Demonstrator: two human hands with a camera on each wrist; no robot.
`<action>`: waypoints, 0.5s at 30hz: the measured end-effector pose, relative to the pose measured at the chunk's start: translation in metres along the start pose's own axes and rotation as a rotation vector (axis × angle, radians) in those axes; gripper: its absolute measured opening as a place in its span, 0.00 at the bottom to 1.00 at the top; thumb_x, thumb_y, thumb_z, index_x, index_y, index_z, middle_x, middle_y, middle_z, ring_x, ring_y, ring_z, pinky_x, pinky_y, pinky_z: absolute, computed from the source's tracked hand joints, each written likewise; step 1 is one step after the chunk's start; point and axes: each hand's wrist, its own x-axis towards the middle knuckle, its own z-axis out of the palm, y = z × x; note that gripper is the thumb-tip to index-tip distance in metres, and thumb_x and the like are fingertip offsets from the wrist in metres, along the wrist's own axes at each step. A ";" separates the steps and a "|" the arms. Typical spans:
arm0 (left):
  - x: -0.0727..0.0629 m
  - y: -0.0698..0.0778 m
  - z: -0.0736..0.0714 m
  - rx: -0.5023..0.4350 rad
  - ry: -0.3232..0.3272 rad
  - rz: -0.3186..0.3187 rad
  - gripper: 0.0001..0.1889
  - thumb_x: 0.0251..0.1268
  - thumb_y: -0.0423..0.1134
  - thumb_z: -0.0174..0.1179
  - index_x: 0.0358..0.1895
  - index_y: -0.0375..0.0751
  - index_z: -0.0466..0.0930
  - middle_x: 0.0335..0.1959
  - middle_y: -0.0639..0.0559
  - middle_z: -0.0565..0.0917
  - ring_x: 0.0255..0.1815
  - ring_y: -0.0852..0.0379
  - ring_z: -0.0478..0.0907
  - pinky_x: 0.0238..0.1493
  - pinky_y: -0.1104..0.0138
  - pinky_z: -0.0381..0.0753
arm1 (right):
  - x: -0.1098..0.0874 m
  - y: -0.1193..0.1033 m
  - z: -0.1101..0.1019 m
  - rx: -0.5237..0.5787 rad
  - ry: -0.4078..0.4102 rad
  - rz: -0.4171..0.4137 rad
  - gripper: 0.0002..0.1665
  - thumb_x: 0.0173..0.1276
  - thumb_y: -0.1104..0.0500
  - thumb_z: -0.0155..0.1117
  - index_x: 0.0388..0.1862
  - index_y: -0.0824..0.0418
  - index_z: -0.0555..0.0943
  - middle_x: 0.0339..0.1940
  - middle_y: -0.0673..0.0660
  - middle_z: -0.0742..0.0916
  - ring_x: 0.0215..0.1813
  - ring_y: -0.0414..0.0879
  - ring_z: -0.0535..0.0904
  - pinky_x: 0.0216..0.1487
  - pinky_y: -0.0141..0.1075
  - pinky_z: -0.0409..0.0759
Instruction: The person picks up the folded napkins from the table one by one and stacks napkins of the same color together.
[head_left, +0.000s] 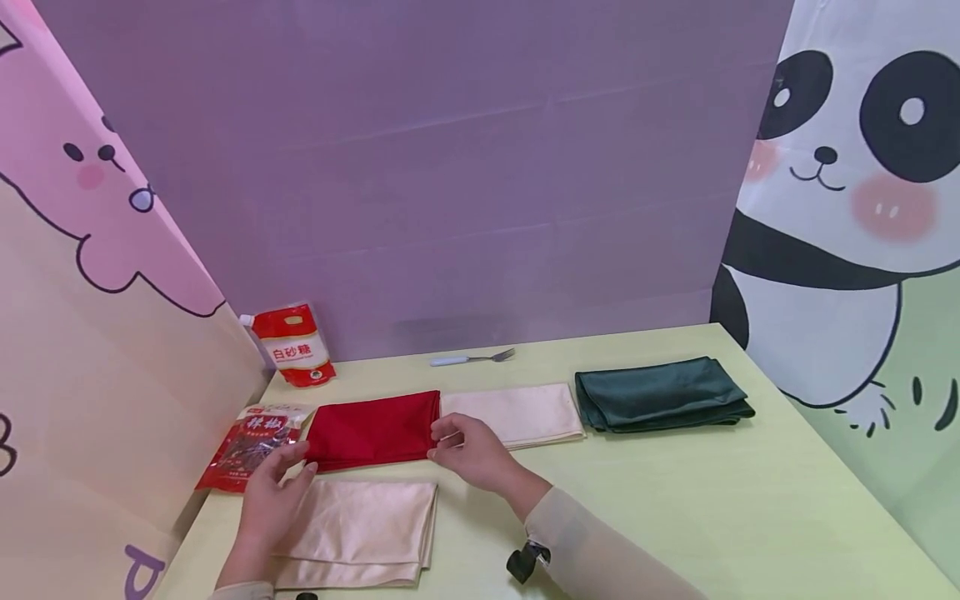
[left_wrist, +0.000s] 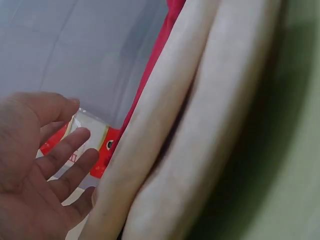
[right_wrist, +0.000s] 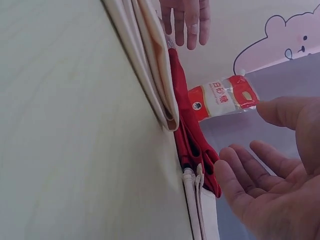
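A folded red cloth (head_left: 375,429) lies on the table between my two hands. At its right edge is my right hand (head_left: 476,454), thumb and fingers apart and loosely bent; the right wrist view shows nothing held in that hand (right_wrist: 280,185). My left hand (head_left: 273,500) hovers by the red cloth's lower left corner, over the edge of a folded cream cloth (head_left: 367,525). In the left wrist view its fingers (left_wrist: 65,160) are spread and relaxed. Whether any fingertip touches the red cloth, I cannot tell.
A chilli packet (head_left: 255,442) lies left of the red cloth, and a red-and-white sugar pouch (head_left: 296,346) stands behind. A fork (head_left: 472,358) lies near the back wall. Right of the red cloth are a folded pale cloth (head_left: 517,412) and a dark green one (head_left: 663,396).
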 end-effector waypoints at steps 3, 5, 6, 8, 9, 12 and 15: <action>0.001 -0.004 0.001 0.003 -0.008 0.021 0.22 0.74 0.34 0.65 0.68 0.36 0.76 0.66 0.37 0.80 0.70 0.41 0.74 0.55 0.80 0.75 | 0.000 0.001 0.001 -0.025 -0.021 -0.002 0.22 0.71 0.60 0.73 0.60 0.66 0.81 0.53 0.60 0.86 0.53 0.53 0.83 0.50 0.37 0.84; 0.001 -0.005 0.001 0.005 -0.008 0.036 0.22 0.74 0.33 0.66 0.68 0.36 0.77 0.66 0.37 0.80 0.70 0.40 0.75 0.52 0.85 0.73 | 0.000 0.001 0.001 -0.031 -0.039 -0.004 0.22 0.71 0.61 0.73 0.60 0.66 0.81 0.52 0.60 0.86 0.52 0.52 0.83 0.49 0.36 0.84; 0.000 -0.005 0.001 0.017 -0.006 0.044 0.22 0.74 0.33 0.66 0.68 0.36 0.77 0.66 0.37 0.81 0.69 0.40 0.75 0.53 0.85 0.72 | 0.000 0.001 0.001 -0.031 -0.049 -0.005 0.22 0.70 0.61 0.73 0.59 0.67 0.81 0.52 0.60 0.86 0.51 0.52 0.83 0.49 0.36 0.84; 0.000 -0.006 0.000 0.028 -0.001 0.057 0.22 0.73 0.32 0.66 0.67 0.35 0.77 0.65 0.36 0.81 0.68 0.39 0.76 0.53 0.85 0.72 | -0.001 0.001 0.001 -0.034 -0.071 -0.011 0.20 0.70 0.62 0.73 0.58 0.67 0.81 0.50 0.60 0.86 0.50 0.53 0.83 0.48 0.36 0.84; -0.001 -0.006 0.000 0.037 -0.001 0.059 0.22 0.73 0.32 0.66 0.67 0.35 0.78 0.64 0.36 0.81 0.68 0.38 0.76 0.53 0.85 0.72 | -0.001 0.001 0.001 -0.040 -0.084 -0.015 0.20 0.69 0.62 0.73 0.57 0.67 0.81 0.50 0.60 0.86 0.50 0.53 0.83 0.48 0.36 0.84; -0.002 -0.006 -0.003 0.068 -0.011 0.049 0.22 0.74 0.34 0.66 0.67 0.36 0.78 0.65 0.37 0.81 0.67 0.37 0.77 0.53 0.83 0.72 | -0.001 0.002 0.002 -0.063 -0.120 -0.020 0.20 0.69 0.62 0.74 0.56 0.68 0.82 0.49 0.57 0.86 0.50 0.51 0.83 0.49 0.36 0.83; -0.002 -0.008 -0.008 0.082 -0.038 0.014 0.23 0.75 0.37 0.66 0.69 0.37 0.77 0.67 0.38 0.80 0.69 0.38 0.76 0.63 0.67 0.76 | -0.002 0.003 0.002 -0.097 -0.144 -0.020 0.19 0.68 0.61 0.75 0.55 0.66 0.83 0.47 0.53 0.87 0.49 0.49 0.83 0.49 0.36 0.82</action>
